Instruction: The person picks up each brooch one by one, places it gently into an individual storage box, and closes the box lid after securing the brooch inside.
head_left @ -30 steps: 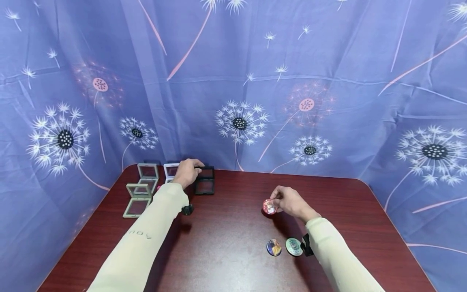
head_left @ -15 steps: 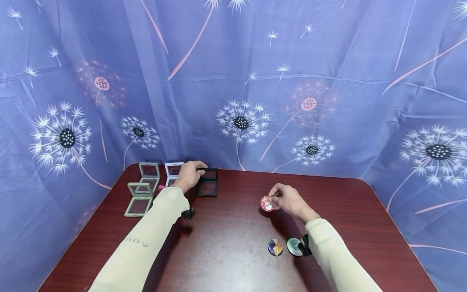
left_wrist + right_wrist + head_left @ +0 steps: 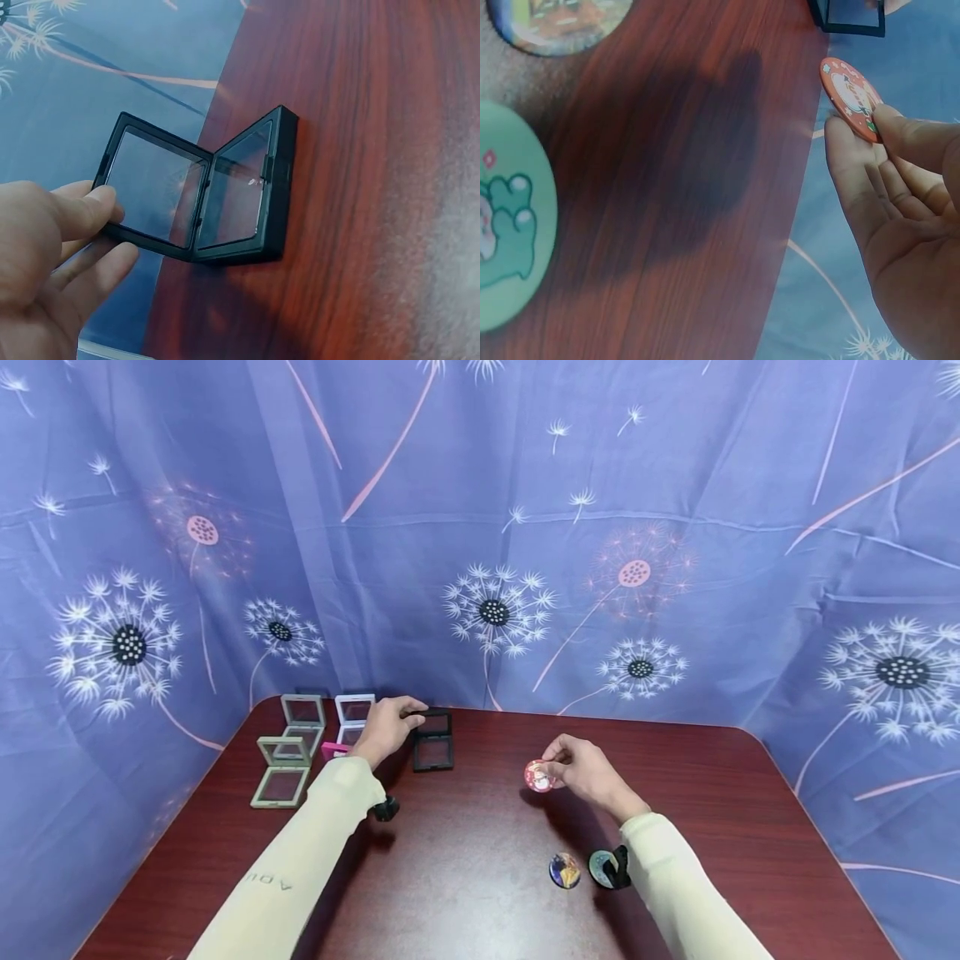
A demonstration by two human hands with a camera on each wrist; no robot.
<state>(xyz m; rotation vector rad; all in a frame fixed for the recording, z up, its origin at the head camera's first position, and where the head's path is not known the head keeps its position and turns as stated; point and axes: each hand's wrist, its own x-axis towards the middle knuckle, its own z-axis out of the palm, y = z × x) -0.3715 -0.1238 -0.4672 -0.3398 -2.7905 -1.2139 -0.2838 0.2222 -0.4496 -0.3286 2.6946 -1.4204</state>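
Left hand [image 3: 386, 727] pinches the lid of the open black case [image 3: 432, 741] at the worktop's [image 3: 480, 893] far side, propping it up. Right hand [image 3: 588, 772] has its fingers pinching a red badge [image 3: 537, 776] mid-worktop, lifted clear, face showing.

The left sleeve [image 3: 285, 881] bears grey letters (upside down, seemingly "A U"); nothing else is legible.

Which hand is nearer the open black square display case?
Left. The left hand pinches the raised lid of the black square display case; the right hand holds a red round badge well apart.
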